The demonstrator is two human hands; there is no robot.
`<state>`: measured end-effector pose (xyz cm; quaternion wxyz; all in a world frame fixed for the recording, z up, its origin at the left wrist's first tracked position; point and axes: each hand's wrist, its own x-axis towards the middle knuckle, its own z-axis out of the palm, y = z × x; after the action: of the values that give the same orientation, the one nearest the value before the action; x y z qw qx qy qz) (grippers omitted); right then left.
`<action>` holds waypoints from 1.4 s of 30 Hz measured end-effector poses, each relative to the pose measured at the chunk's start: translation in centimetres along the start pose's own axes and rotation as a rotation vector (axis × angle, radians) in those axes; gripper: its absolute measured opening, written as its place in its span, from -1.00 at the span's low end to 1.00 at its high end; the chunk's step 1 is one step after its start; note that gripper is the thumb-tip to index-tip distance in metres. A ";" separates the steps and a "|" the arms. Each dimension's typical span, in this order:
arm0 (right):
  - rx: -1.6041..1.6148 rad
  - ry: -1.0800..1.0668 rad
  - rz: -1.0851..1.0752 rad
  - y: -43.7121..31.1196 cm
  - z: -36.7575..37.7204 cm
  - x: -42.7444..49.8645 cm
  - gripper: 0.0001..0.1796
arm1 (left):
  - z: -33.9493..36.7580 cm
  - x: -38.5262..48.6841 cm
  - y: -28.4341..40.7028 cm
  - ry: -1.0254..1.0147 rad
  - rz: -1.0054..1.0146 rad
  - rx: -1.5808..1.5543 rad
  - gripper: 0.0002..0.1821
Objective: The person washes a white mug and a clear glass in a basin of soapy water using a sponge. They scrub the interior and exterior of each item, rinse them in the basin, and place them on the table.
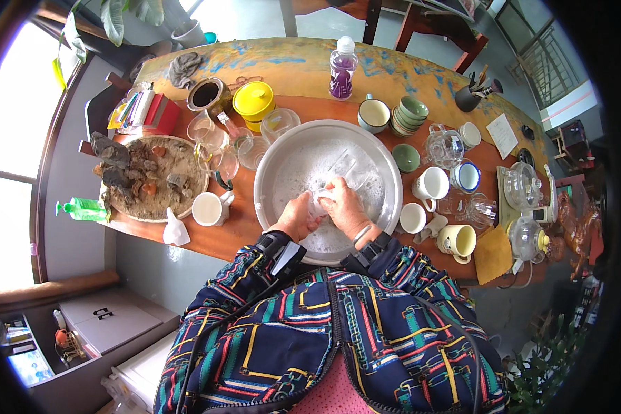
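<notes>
A large grey basin [270, 171] of sudsy water stands before me. Over its near half, my left hand [296, 215] grips a small clear vessel [316, 203], which looks like a glass; fingers and foam hide most of it. My right hand [345, 209] meets it from the other side, its fingers closed at the rim; whether a cloth is in them I cannot tell. Just beyond the right fingers, a clear straight-sided object [342, 163] lies partly in the suds, perhaps another glass.
Left of the basin stand a white mug [209, 209], glass cups [252, 152], a yellow lidded pot [253, 101] and a sand tray [181, 176] with rocks. To the right are green bowls [407, 158], white mugs [432, 183] and a glass teapot [445, 147]. A purple-labelled bottle [343, 70] stands behind.
</notes>
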<state>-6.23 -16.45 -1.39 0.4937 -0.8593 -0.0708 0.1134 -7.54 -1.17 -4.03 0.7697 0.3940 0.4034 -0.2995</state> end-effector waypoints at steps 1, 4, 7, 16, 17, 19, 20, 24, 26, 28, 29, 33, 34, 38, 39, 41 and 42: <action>0.013 0.021 -0.015 0.2 0.3 -0.3 -0.47 | 0.4 -0.5 -0.1 0.015 0.092 0.121 -0.58; 0.092 0.065 -0.046 0.7 0.9 -0.5 -0.56 | 1.5 -1.4 -0.8 0.069 0.287 0.294 -0.64; 0.256 0.129 -0.158 1.1 0.9 0.2 -0.69 | 1.7 -1.6 -0.9 0.013 0.485 0.397 -0.66; 0.882 -0.020 0.179 0.7 -2.0 0.7 -0.84 | 2.0 -3.9 0.4 -0.212 0.799 0.849 -0.44; 0.894 -0.060 0.050 0.3 -2.2 0.4 -0.84 | 2.1 -4.3 1.1 -0.267 0.586 0.742 -0.40; 0.717 -0.131 -0.038 -0.3 -2.8 0.0 -0.83 | 1.9 -4.9 2.4 -0.413 0.320 0.367 -0.48; 0.648 -0.150 -0.138 -0.6 -2.9 -0.2 -0.82 | 1.6 -5.2 3.1 -0.416 0.291 0.422 -0.51; 0.477 -0.145 -0.230 -0.9 -2.3 -0.6 -0.75 | 2.1 -4.6 3.0 -0.104 0.815 1.301 -0.53; 0.445 -0.092 -0.145 -0.5 -1.5 -0.7 -0.76 | 2.7 -4.2 1.7 -0.008 1.150 1.268 -0.44; 0.586 -0.013 -0.064 -0.1 -0.7 -0.4 -0.78 | 3.0 -4.1 0.8 0.043 1.217 1.322 -0.44; 0.611 0.023 0.065 0.2 -0.5 -0.3 -0.79 | 3.0 -4.2 0.5 0.036 1.246 1.365 -0.46; 0.832 -0.037 0.093 0.7 -1.1 -0.4 -0.83 | 2.8 -4.9 1.5 -0.257 0.358 0.435 -0.52; 0.734 -0.012 -0.061 0.6 -1.3 -0.5 -0.85 | 2.2 -5.2 2.3 -0.349 0.269 0.356 -0.54; 0.637 -0.076 -0.199 0.2 -1.6 -0.9 -0.84 | 2.2 -5.1 2.7 -0.275 0.482 0.755 -0.53; 0.613 -0.040 -0.193 0.2 -1.4 -0.8 -0.84 | 2.5 -4.9 2.2 -0.142 0.736 1.064 -0.51; 0.546 0.024 -0.154 0.2 -0.8 -0.7 -0.83 | 3.0 -4.6 1.2 0.092 1.239 1.449 -0.39; 0.541 0.048 -0.086 0.3 -0.6 -0.5 -0.83 | 3.0 -4.6 0.8 0.102 1.336 1.452 -0.36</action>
<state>-6.59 -17.23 -1.28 0.7111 -0.6949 -0.0628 0.0865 -8.00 -2.67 1.31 0.3334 0.9298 -0.1510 0.0391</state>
